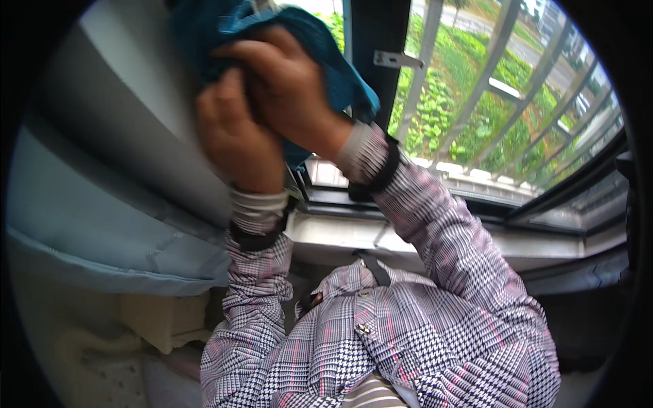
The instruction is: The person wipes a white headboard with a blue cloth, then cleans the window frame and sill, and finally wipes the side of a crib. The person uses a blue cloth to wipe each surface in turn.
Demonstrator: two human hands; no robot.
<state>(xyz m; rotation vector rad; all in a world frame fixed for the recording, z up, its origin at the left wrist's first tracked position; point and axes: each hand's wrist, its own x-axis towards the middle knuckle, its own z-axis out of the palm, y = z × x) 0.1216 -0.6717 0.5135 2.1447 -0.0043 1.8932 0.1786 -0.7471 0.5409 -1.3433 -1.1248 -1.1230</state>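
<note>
Up in front of me is a teal cloth item [352, 86], possibly a garment, bunched at the top of the view beside the window. My right hand [296, 89] is closed on its lower folds, with the thumb laid across. Just left of it and overlapping it, my left hand [240, 130] has its fingers curled against the same cloth. Both hands are blurred, and the fingertips are hidden in the fabric. White strips show at the cloth's upper edge, partly cut off by the frame.
A grey-blue curtain [112, 204] hangs along the left. To the right stands a dark window frame [377, 30] with a metal latch [395, 59]. Metal bars [484, 76] cross the opening, with greenery outside. A white sill [352, 232] runs below. A beige box-like object [163, 316] sits lower left.
</note>
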